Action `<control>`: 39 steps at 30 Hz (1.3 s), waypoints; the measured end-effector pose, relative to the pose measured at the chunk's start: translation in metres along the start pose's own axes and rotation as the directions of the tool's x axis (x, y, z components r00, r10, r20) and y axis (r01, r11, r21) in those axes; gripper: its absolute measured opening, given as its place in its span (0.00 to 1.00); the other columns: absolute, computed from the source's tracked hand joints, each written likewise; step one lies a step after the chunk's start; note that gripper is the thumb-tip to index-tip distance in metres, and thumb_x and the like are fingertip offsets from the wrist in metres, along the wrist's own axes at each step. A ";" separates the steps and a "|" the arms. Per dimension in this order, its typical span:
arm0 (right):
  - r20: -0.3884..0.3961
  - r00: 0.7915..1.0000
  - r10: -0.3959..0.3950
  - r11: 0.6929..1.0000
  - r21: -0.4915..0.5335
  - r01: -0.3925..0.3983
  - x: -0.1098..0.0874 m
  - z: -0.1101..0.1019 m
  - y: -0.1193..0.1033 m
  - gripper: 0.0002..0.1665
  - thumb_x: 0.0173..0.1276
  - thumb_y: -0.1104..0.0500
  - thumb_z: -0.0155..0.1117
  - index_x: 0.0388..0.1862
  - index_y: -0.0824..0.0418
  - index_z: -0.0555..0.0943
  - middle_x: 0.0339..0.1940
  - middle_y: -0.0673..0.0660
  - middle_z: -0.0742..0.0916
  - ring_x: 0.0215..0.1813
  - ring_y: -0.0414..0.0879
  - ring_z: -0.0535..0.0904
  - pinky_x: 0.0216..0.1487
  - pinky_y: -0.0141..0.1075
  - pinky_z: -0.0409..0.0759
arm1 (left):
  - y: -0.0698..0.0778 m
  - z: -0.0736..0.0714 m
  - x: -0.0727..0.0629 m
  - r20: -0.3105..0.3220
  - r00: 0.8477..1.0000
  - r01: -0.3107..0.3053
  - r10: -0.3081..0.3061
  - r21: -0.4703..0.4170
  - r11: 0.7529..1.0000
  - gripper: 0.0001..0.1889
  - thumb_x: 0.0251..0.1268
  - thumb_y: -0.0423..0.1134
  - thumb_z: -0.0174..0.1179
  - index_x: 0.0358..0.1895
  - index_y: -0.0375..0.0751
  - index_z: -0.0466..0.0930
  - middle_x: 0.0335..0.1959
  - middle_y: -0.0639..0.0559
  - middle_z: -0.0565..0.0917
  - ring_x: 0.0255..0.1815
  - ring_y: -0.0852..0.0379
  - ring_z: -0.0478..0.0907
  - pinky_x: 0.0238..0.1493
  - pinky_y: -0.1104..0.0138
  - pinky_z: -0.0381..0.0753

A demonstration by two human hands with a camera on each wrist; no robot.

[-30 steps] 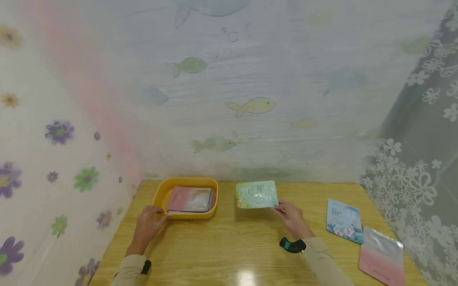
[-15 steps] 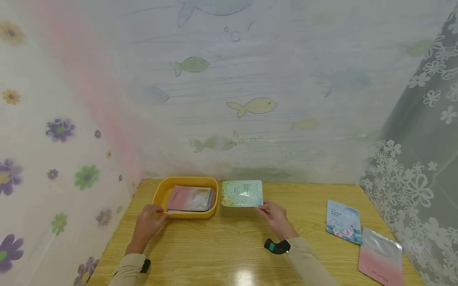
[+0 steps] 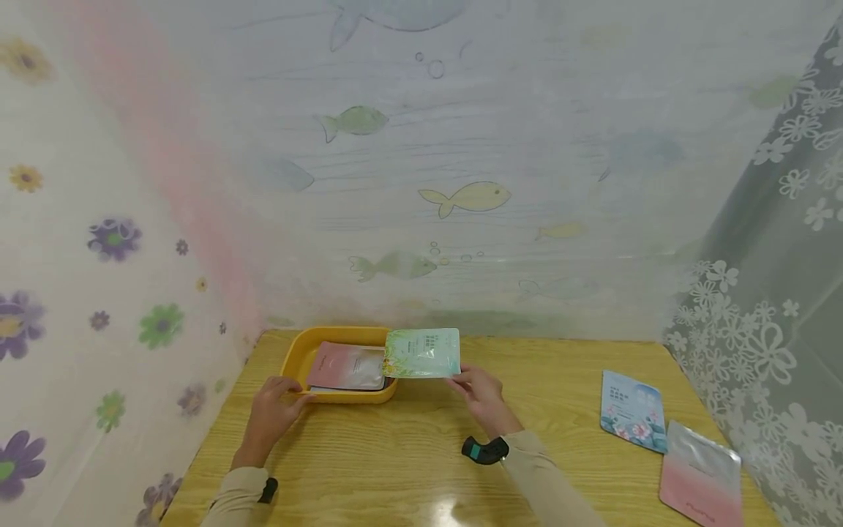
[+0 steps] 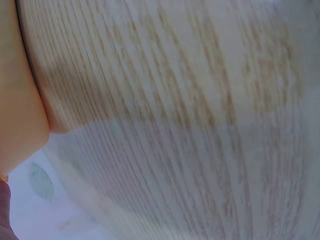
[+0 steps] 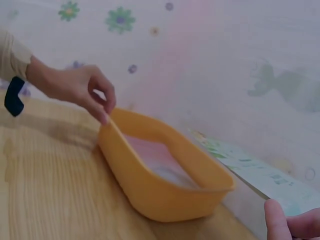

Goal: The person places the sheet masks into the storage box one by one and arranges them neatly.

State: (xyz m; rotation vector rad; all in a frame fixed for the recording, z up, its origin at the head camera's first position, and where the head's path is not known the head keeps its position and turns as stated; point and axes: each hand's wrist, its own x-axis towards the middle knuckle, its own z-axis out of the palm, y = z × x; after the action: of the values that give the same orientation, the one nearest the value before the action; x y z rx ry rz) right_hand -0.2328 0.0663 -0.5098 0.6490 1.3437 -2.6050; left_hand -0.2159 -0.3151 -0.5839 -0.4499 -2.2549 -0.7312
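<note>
At the left of the table stands a yellow plastic basket (image 3: pixel 356 397) with a pink-and-silver mask packet (image 3: pixel 345 366) lying on other packets inside. My left hand (image 3: pixel 271 413) pinches the basket's near-left rim, thumb and fingers on either side, as the right wrist view also shows. By its near-right corner, my right hand (image 3: pixel 484 395) pinches a green mask packet (image 3: pixel 423 353) printed with flowers. That packet is held flat in the air, its left end over the basket's right rim. In the right wrist view, the thumb (image 5: pixel 276 220) lies at the packet's edge.
A blue floral mask packet (image 3: pixel 634 410) lies on the wooden table (image 3: pixel 395 461) at the right. Its lower corner meets another pink-and-silver packet (image 3: pixel 702 472) near the right edge. Patterned curtains (image 3: pixel 474 278) hang behind the table and at both sides.
My right hand has carried the green packet leftward, from the table's middle to over the basket's right rim. The left hand and the basket have stayed in place.
</note>
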 end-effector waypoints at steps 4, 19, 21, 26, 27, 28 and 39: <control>0.006 1.000 -0.006 1.000 0.004 0.006 0.001 0.008 0.007 0.29 0.58 0.85 0.50 0.61 0.83 0.64 0.60 0.76 0.69 0.55 0.64 0.74 0.56 0.45 0.74 | -0.002 0.001 -0.001 0.007 1.000 -0.002 0.002 -0.009 1.000 0.15 0.33 0.31 0.79 0.26 0.36 0.81 0.26 0.50 0.77 0.32 0.53 0.73 0.35 0.66 0.71; 0.007 1.000 -0.004 1.000 -0.006 0.004 0.005 0.036 0.027 0.26 0.56 0.84 0.54 0.57 0.81 0.70 0.52 0.74 0.76 0.41 0.56 0.81 0.50 0.42 0.78 | -0.001 0.000 -0.001 0.002 1.000 -0.012 0.012 -0.018 1.000 0.15 0.33 0.30 0.79 0.26 0.36 0.81 0.26 0.48 0.78 0.31 0.51 0.73 0.34 0.66 0.72; 0.003 1.000 -0.004 1.000 -0.021 0.004 0.004 0.039 0.029 0.25 0.56 0.84 0.54 0.55 0.81 0.71 0.50 0.73 0.76 0.40 0.55 0.81 0.50 0.42 0.79 | -0.002 0.001 -0.002 -0.009 1.000 -0.023 0.023 -0.013 1.000 0.16 0.32 0.30 0.79 0.25 0.36 0.81 0.26 0.49 0.78 0.31 0.52 0.73 0.34 0.66 0.72; 0.003 1.000 -0.015 0.999 -0.032 0.016 0.004 0.046 0.035 0.23 0.55 0.84 0.53 0.53 0.82 0.72 0.47 0.72 0.78 0.37 0.52 0.81 0.49 0.42 0.79 | -0.004 0.001 -0.001 -0.015 1.000 -0.027 0.027 0.004 1.000 0.16 0.31 0.31 0.80 0.25 0.37 0.81 0.26 0.50 0.78 0.31 0.53 0.74 0.35 0.68 0.72; 0.000 1.000 -0.014 0.999 -0.035 0.014 0.004 0.048 0.037 0.23 0.55 0.84 0.53 0.53 0.82 0.72 0.47 0.72 0.78 0.36 0.52 0.81 0.48 0.41 0.79 | -0.004 0.001 -0.001 -0.011 1.000 -0.023 0.023 0.005 1.000 0.16 0.32 0.32 0.79 0.26 0.37 0.81 0.26 0.50 0.78 0.31 0.53 0.74 0.35 0.68 0.72; -0.003 1.000 -0.011 0.999 -0.037 0.011 0.005 0.049 0.038 0.23 0.55 0.84 0.54 0.53 0.81 0.73 0.47 0.72 0.78 0.37 0.52 0.82 0.47 0.41 0.80 | -0.003 0.001 -0.001 -0.004 1.000 -0.017 0.017 0.006 1.000 0.16 0.32 0.32 0.79 0.26 0.37 0.81 0.26 0.50 0.78 0.32 0.53 0.74 0.35 0.67 0.72; -0.027 0.999 0.034 0.998 -0.052 -0.035 0.008 0.073 0.054 0.23 0.56 0.82 0.56 0.52 0.77 0.75 0.51 0.74 0.78 0.46 0.59 0.82 0.40 0.38 0.82 | -0.002 0.000 -0.002 0.012 1.000 -0.004 0.004 0.006 1.000 0.15 0.33 0.32 0.79 0.26 0.36 0.81 0.26 0.49 0.78 0.32 0.51 0.74 0.34 0.61 0.73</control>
State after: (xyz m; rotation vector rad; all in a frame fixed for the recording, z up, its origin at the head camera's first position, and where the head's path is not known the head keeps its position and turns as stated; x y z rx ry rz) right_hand -0.2458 -0.0235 -0.5167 0.6945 1.3914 -2.5336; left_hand -0.2158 -0.3168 -0.5860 -0.4566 -2.2657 -0.7206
